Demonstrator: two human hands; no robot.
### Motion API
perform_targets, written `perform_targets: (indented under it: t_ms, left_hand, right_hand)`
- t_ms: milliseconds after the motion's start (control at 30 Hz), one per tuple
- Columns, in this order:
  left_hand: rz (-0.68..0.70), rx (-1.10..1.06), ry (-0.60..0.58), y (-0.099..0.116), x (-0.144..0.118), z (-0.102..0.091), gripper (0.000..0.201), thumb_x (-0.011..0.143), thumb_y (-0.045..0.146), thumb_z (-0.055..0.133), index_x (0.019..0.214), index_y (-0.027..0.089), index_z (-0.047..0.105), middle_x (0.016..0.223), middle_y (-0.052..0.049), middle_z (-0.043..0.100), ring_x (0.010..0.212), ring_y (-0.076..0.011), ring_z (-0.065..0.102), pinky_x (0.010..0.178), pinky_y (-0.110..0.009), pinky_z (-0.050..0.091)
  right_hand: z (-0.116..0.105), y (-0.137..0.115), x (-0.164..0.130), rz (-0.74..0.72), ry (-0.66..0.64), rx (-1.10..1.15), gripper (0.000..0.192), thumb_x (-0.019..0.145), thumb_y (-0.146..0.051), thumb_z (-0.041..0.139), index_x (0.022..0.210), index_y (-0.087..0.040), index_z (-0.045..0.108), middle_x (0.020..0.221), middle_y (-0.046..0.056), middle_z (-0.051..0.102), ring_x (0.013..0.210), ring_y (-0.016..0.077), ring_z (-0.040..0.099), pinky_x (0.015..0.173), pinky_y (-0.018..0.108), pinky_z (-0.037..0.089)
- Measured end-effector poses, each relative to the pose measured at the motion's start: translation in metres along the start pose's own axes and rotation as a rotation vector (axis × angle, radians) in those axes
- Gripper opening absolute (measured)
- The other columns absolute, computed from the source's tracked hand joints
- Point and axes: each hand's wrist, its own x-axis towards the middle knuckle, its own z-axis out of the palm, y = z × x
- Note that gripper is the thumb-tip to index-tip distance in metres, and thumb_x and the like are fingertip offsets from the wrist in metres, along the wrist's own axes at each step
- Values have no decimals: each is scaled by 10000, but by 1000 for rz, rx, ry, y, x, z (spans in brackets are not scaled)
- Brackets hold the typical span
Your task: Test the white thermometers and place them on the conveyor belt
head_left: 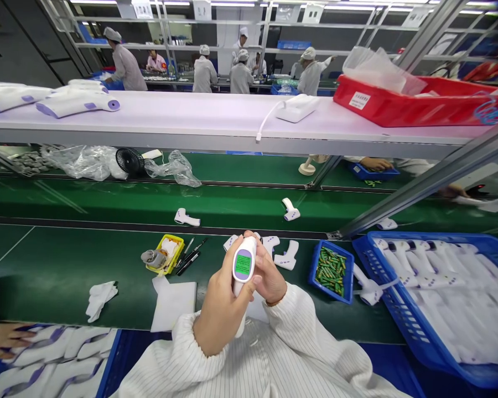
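In the head view, a white and purple infrared thermometer is held up above the green bench, its small screen lit green toward me. My left hand is wrapped around its handle, the thumb lying below the screen. From the other side, my right hand has its fingers closed against the thermometer's body; the exact contact of some fingertips is hidden. Behind my hands lie several more thermometers, one of them a white thermometer just right of my right fingers. White paper lies left of my left wrist.
Right of my hands stands a small blue tray of green batteries, beside a large blue basket of thermometers. A yellow basket and pens lie left. Beyond runs a green conveyor belt under a shelf. Another person's hand is at lower left.
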Motion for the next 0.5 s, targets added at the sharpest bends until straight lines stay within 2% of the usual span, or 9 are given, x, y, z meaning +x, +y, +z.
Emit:
perform_targets:
  t_ms: [67,167,267,367,433,500]
  left_hand:
    - [-15,1,-3,0,1,0,637,950,433,509,1517,336,237,1371,-57,567,1033,-231,665,834,-332,554]
    - [13,30,7,-3,3,-2,618,953,439,504,1509,344,252,1428,-48,516,1220,-246,566,959,-359,506]
    - [93,104,87,-9,6,-2,589,940,437,531,1480,343,316,1482,-42,445,1346,-245,440,1044,-372,444]
    - [134,155,214,-15,10,-1,538,950,371,524,1459,334,356,1471,-51,444,1346,-235,433,1028,-349,446]
    - [134,74,277,-20,15,0,494,947,318,528,1426,331,407,1469,-40,447,1330,-224,447,1029,-327,437]
    - [89,-190,322,-23,24,0,465,917,276,574,1371,313,479,1428,-34,492,1258,-211,514,1000,-296,456]
  right_hand:
    - [-1,1,1,5,18,-1,477,793,-417,685,1188,-350,425,767,-39,575,371,103,469,277,212,370]
    - [-3,1,4,3,80,-7,517,737,-428,745,1168,-332,475,796,-19,580,455,119,501,340,227,405]
    - [-4,0,9,-50,163,-24,508,680,-385,804,1109,-292,547,875,0,588,676,150,582,572,259,525]
    - [-2,0,11,-111,171,-101,444,737,-361,771,1122,-295,559,1017,8,605,888,169,622,803,287,540]
    - [0,3,10,-190,153,-206,408,830,-347,691,1203,-326,528,1164,18,596,1106,198,601,954,340,503]
    - [3,7,7,-291,128,-379,480,912,-320,594,1357,-376,424,1405,24,488,1349,219,444,1093,409,405]
